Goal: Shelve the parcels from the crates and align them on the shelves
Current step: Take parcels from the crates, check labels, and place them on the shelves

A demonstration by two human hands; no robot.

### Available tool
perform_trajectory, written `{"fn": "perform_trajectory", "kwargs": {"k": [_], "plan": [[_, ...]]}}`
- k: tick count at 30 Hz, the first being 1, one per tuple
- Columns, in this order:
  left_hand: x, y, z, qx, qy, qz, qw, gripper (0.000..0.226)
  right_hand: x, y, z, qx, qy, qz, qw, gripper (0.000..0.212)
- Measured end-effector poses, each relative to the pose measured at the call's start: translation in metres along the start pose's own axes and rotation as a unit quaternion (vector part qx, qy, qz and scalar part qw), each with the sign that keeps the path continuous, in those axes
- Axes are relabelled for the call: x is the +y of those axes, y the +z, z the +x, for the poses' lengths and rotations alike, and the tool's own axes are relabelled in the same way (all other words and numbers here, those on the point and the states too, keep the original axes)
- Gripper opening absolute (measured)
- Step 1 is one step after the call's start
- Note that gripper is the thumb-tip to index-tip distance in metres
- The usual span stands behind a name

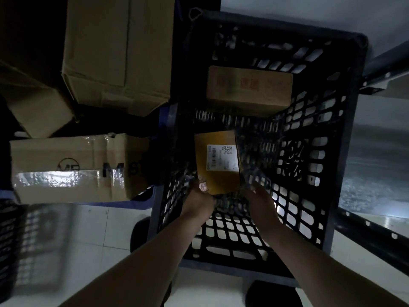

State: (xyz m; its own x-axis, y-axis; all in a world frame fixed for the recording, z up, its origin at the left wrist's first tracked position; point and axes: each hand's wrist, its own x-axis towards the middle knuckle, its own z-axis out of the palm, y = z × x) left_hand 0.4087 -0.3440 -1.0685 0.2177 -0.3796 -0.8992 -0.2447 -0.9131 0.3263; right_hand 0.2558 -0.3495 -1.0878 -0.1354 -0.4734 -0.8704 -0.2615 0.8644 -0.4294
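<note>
A black lattice plastic crate (345, 151) stands on the floor in front of me. Inside it lie two parcels: a yellow-brown one with a white barcode label (218, 162) near its middle, and a plain brown carton with red print (249, 87) at the far end. Both my arms reach down into the crate. My left hand (199, 202) holds the near left corner of the labelled parcel. My right hand (261, 202) is at the parcel's near right corner; its fingers are blurred, so its hold is unclear.
Large cardboard cartons (115, 52) and a taped carton (73, 169) are stacked to the left of the crate. A metal shelf upright and beams (376, 235) run along the right. Another dark crate (8, 251) is at the far left on the pale tiled floor.
</note>
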Motion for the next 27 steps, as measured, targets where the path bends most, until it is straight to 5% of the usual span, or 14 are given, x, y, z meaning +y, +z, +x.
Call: {"fn": "perform_trajectory", "kwargs": {"k": [7, 12, 14, 18, 22, 27], "plan": [[-0.003, 0.0, 0.021, -0.003, -0.068, -0.059, 0.996, 0.06, -0.001, 0.014, 0.011, -0.072, -0.087, -0.027, 0.993, 0.035], [0.01, 0.003, 0.027, 0.003, -0.01, -0.101, 0.995, 0.052, 0.02, 0.017, 0.006, -0.101, 0.065, -0.034, 0.992, 0.049], [0.019, 0.005, 0.029, 0.017, -0.003, -0.12, 0.993, 0.062, 0.02, 0.017, 0.001, -0.045, 0.075, -0.077, 0.993, 0.051], [0.02, 0.004, 0.03, 0.046, -0.05, -0.072, 0.995, 0.064, 0.003, -0.002, 0.01, 0.172, -0.035, -0.084, 0.981, 0.059], [0.026, 0.009, 0.022, -0.004, -0.109, -0.095, 0.989, 0.044, -0.008, -0.015, 0.028, 0.184, -0.121, -0.239, 0.946, 0.085], [0.032, 0.015, 0.025, -0.066, -0.105, -0.13, 0.984, 0.035, -0.017, -0.022, 0.043, 0.122, -0.125, -0.261, 0.949, 0.092]]}}
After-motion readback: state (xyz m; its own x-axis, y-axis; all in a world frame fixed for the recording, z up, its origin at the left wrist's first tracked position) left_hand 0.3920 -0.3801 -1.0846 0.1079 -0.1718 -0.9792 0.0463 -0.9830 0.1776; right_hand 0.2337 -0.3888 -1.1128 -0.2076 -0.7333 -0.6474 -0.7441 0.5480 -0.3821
